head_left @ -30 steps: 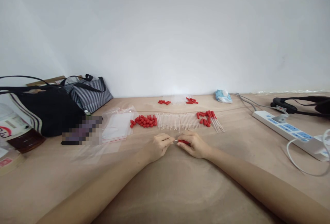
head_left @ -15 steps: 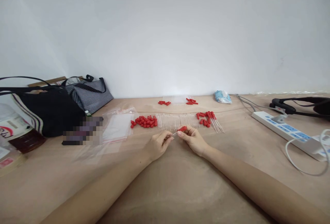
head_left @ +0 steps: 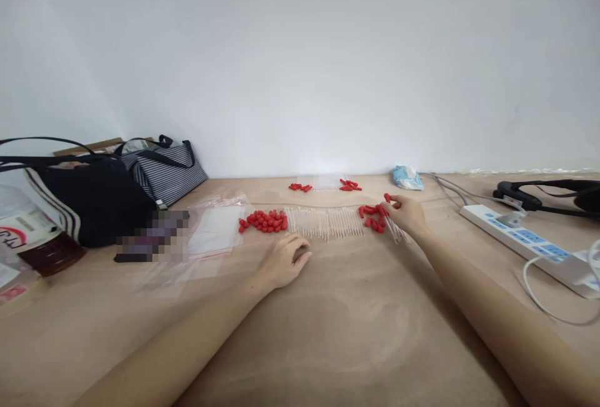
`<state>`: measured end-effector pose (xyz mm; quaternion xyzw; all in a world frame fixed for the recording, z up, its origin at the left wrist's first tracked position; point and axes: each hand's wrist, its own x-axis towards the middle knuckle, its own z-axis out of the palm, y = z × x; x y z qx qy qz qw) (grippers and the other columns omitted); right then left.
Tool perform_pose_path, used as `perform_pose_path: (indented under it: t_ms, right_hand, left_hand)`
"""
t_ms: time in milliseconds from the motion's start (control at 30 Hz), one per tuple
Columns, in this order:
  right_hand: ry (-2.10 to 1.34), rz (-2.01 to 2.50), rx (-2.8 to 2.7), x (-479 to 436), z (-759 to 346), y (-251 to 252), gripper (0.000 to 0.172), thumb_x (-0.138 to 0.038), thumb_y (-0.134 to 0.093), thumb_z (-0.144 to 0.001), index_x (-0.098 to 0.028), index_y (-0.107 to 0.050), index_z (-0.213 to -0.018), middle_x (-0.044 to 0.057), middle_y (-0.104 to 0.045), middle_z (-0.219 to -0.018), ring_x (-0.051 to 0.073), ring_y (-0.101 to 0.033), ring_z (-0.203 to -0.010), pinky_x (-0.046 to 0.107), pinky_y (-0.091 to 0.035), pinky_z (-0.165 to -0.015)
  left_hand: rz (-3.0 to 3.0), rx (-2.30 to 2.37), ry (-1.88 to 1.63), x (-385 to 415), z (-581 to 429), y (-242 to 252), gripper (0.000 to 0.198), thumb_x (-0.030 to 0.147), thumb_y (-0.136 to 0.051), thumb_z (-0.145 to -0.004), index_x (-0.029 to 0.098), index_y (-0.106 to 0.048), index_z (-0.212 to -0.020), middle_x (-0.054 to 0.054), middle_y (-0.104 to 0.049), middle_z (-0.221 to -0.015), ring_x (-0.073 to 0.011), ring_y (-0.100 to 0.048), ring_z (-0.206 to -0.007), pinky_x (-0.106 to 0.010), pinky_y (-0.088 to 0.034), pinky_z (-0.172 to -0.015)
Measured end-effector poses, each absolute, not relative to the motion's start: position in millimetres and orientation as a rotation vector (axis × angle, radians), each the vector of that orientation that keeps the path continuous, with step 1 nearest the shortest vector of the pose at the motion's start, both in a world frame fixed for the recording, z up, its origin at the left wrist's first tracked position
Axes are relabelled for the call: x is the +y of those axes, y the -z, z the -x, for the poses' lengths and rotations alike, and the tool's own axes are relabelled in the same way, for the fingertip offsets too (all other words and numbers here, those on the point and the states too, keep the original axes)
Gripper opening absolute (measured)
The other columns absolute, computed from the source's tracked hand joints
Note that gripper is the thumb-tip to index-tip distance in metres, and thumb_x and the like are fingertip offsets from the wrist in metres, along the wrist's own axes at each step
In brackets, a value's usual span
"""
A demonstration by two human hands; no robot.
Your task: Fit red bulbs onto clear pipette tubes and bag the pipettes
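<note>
Red cap (head_left: 387, 197), blunt-ended, is pinched by the right hand (head_left: 407, 213); left hand (head_left: 285, 261) loosely curled, thumb apart; bottle label (head_left: 10, 236) illegible.

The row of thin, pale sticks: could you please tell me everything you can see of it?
The row of thin, pale, translucent sticks looks like clear plastic or glass, with whitish near ends. The sticks lie side by side, pointing roughly toward the person, on the tan, wood-look table. Small, rounded red pieces lie close at both its left and right sides. The left hand's grip is just in front; contact is unclear.
</note>
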<state>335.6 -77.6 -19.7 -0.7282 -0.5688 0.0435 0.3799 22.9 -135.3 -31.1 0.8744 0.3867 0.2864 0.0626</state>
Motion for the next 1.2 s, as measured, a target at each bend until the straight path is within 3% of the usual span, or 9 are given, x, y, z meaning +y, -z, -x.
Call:
perform_pose_path:
  t_ms: [167,533,800,1200]
  right_hand:
    - [-0.050,2.054,-1.432,-75.1,-356.4,37.9,0.041,-0.042,-0.049,-0.073,-0.015,-0.063,-0.101,0.010,-0.066,-0.073,0.021,-0.060,-0.069,0.027,-0.038,-0.057]
    - [0.001,2.100,-1.408,-75.7,-359.1,45.8,0.040,-0.044,-0.047,-0.073,-0.014,-0.065,-0.092,0.010,-0.065,-0.076,0.022,-0.058,-0.071,0.027,-0.036,-0.056]
    - [0.070,1.817,-1.791,-85.6,-331.5,38.0,0.028,-0.044,-0.051,-0.070,-0.019,-0.063,-0.067,0.004,-0.062,-0.071,0.016,-0.054,-0.063,0.025,-0.035,-0.058]
    - [-0.053,1.658,-1.761,-93.0,-319.9,53.9,0.036,-0.050,-0.046,-0.074,-0.018,-0.063,-0.075,0.002,-0.059,-0.064,0.015,-0.053,-0.061,0.025,-0.037,-0.056]
  left_hand:
    - [-2.658,1.168,-0.840,-135.6,-23.0,29.8,0.007,0.019,-0.051,-0.078,0.017,-0.057,-0.077,-0.003,-0.061,-0.081,-0.0173,-0.053,-0.080,-0.032,-0.042,-0.075]
    - [-2.648,1.162,-0.851,-136.4,-22.8,29.9,0.007,0.019,-0.051,-0.078,0.017,-0.057,-0.078,-0.003,-0.061,-0.082,-0.0175,-0.053,-0.080,-0.033,-0.042,-0.076]
    - [-2.647,1.169,-0.857,-136.9,-23.7,28.8,0.007,0.020,-0.052,-0.078,0.017,-0.058,-0.077,-0.003,-0.061,-0.082,-0.0175,-0.053,-0.080,-0.032,-0.042,-0.075]
    - [-2.636,1.161,-0.861,-137.2,-22.6,28.8,0.007,0.020,-0.052,-0.078,0.017,-0.058,-0.077,-0.003,-0.061,-0.082,-0.0176,-0.054,-0.080,-0.032,-0.042,-0.074]
